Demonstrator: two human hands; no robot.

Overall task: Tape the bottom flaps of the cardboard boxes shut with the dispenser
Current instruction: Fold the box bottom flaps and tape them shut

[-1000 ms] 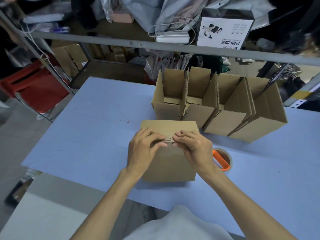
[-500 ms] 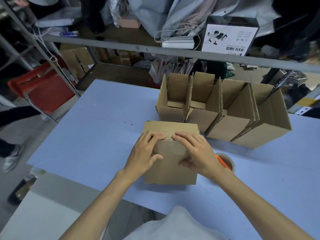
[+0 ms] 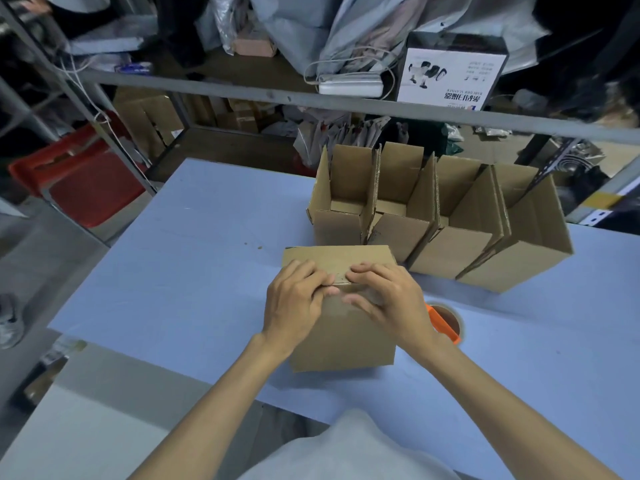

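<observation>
Palm down, the left hand (image 3: 298,303) lies on the upturned face of the cardboard box (image 3: 343,341), its fingers slightly bent and their tips on the seam where the flaps meet. The right hand (image 3: 393,303) lies just beside it, fingers spread and nearly flat over the same seam, with its thumb pointing toward the left thumb. Both hands are released and press on the cardboard rather than grasping it. The box is plain brown corrugated board, closed on top. It stands near the front edge of the pale blue table (image 3: 173,271), directly in front of the person. A faint sheen under the thumbs could be tape, but it is too unclear to say. Just right of the box, partly hidden by the right wrist, the orange dispenser (image 3: 445,323) lies on the table. Behind it, a row of open boxes (image 3: 433,237) stands with flaps upright, their sides touching. Beyond them runs a grey shelf rail (image 3: 242,91) carrying a white printed carton (image 3: 450,74). A red chair (image 3: 79,181) stands at far left
</observation>
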